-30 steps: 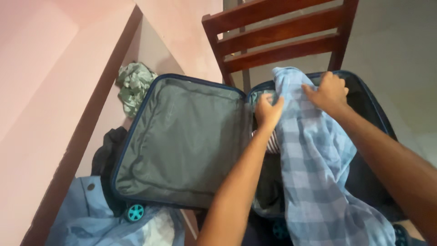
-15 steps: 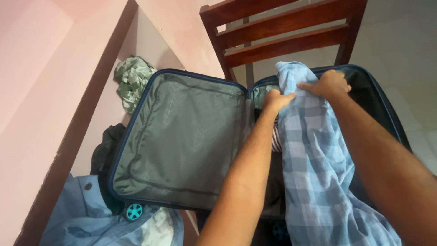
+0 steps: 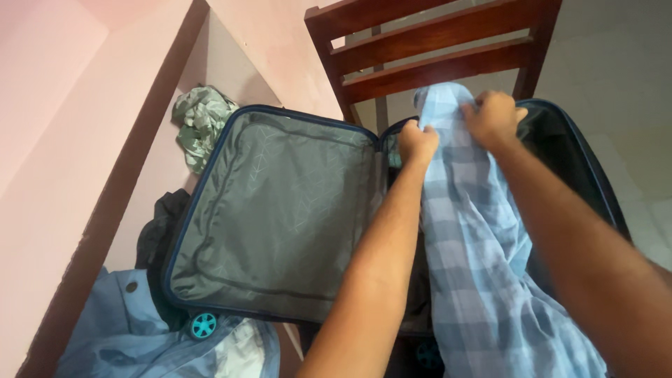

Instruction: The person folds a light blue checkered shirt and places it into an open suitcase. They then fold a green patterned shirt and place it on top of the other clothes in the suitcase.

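A pale blue garment (image 3: pixel 133 336) and a teal wheel (image 3: pixel 204 325) lie nearest, below and left of the fingers; the open suitcase's grey-lined lid (image 3: pixel 280 217) spreads to their left. Left hand (image 3: pixel 418 142) and right hand (image 3: pixel 493 117) each clench the blue checked shirt (image 3: pixel 483 266), which hangs over the suitcase's other half. Beyond the fingers stands a dark wooden chair (image 3: pixel 434 42), a crumpled green cloth (image 3: pixel 201 119) far left.

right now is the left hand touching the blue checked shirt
Touching. In the head view the left hand is closed on the near edge of the blue checked shirt, with the cloth bunched in its fingers, above the open suitcase.
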